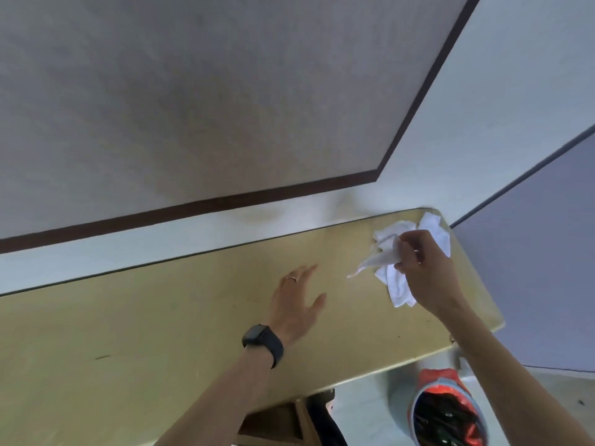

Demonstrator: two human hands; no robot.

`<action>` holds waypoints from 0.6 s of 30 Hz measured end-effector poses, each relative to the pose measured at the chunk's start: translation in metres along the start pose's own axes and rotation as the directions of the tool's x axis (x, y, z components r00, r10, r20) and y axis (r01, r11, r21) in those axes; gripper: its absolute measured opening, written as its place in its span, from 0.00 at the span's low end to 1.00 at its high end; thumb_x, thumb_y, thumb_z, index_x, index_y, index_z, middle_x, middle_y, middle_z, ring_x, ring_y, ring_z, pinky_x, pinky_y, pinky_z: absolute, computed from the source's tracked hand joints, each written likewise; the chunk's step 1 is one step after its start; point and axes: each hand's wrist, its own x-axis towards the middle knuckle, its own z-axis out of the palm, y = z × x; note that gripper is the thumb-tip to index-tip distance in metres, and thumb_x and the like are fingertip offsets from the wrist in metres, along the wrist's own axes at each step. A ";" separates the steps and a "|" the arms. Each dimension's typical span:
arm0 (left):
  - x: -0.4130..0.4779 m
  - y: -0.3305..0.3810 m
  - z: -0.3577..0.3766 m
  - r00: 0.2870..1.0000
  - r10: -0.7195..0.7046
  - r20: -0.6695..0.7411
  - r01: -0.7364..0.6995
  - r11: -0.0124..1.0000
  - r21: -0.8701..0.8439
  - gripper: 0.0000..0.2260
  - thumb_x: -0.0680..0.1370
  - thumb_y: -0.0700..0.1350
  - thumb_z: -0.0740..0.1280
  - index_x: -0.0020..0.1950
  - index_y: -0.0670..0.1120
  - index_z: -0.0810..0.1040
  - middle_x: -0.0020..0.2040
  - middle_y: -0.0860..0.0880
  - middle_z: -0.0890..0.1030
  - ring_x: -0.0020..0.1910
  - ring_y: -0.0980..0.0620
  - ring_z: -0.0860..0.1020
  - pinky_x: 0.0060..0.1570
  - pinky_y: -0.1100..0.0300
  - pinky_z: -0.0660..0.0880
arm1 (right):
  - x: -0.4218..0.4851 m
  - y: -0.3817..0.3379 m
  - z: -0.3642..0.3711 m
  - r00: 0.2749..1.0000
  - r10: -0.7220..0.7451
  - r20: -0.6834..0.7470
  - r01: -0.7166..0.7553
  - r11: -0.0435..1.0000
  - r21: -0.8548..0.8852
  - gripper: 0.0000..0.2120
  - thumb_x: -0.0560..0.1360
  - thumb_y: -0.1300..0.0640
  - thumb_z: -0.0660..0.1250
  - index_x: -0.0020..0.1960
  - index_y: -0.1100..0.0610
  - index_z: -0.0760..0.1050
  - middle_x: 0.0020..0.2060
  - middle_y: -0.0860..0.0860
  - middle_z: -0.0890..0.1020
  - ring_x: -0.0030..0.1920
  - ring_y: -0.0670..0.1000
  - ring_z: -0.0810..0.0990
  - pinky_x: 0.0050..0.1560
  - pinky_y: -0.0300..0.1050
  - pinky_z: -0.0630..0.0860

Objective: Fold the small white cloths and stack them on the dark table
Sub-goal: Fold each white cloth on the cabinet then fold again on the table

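While right fingers (408,252) pinch white cloth (383,258), left fingers (304,274) spread, tan table (161,317), pale wall (483,107)

Bare tabletop (128,317) lies open leftward. The wall (161,239) bounds its far edge (crumpled white cloths (399,284) crowd the right corner).

The cloths (399,284) at the far right corner of my yellow-tan table (161,333) are plain white, the watch (262,344) on my left wrist is black, and the bin (441,379) below the near edge is red.
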 end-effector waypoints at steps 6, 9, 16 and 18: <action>-0.015 0.052 -0.080 0.966 0.228 -0.119 -0.238 0.968 -0.079 0.24 0.77 0.60 0.67 0.73 0.61 0.68 0.70 0.60 0.72 0.68 0.60 0.68 0.67 0.61 0.65 | -0.048 -0.072 -0.004 0.975 -0.143 0.172 0.151 0.988 -0.037 0.11 0.83 0.58 0.58 0.48 0.48 0.76 0.34 0.36 0.80 0.39 0.36 0.78 0.37 0.25 0.70; -0.037 0.050 -0.099 0.970 0.237 -0.049 -0.239 0.971 -0.018 0.17 0.76 0.64 0.64 0.63 0.62 0.77 0.60 0.64 0.79 0.60 0.62 0.74 0.61 0.60 0.72 | -0.071 -0.091 0.009 0.946 -0.191 0.262 0.214 0.975 -0.061 0.10 0.82 0.57 0.60 0.46 0.44 0.75 0.39 0.39 0.82 0.42 0.39 0.79 0.44 0.31 0.73; -0.096 0.003 -0.128 0.936 0.309 -0.171 -0.251 0.923 0.291 0.12 0.79 0.49 0.61 0.61 0.52 0.76 0.49 0.55 0.83 0.45 0.52 0.79 0.48 0.59 0.72 | -0.110 -0.117 0.045 0.918 -0.228 0.326 0.265 0.961 -0.075 0.08 0.81 0.54 0.62 0.48 0.43 0.76 0.42 0.39 0.83 0.43 0.39 0.81 0.45 0.35 0.76; -0.111 -0.008 -0.134 0.936 0.288 -0.201 -0.231 0.936 0.267 0.11 0.79 0.50 0.61 0.59 0.52 0.74 0.48 0.56 0.82 0.45 0.53 0.78 0.52 0.58 0.72 | -0.120 -0.123 0.058 0.908 -0.216 0.359 0.254 0.965 -0.060 0.07 0.81 0.53 0.63 0.48 0.42 0.77 0.42 0.37 0.83 0.43 0.40 0.81 0.44 0.34 0.76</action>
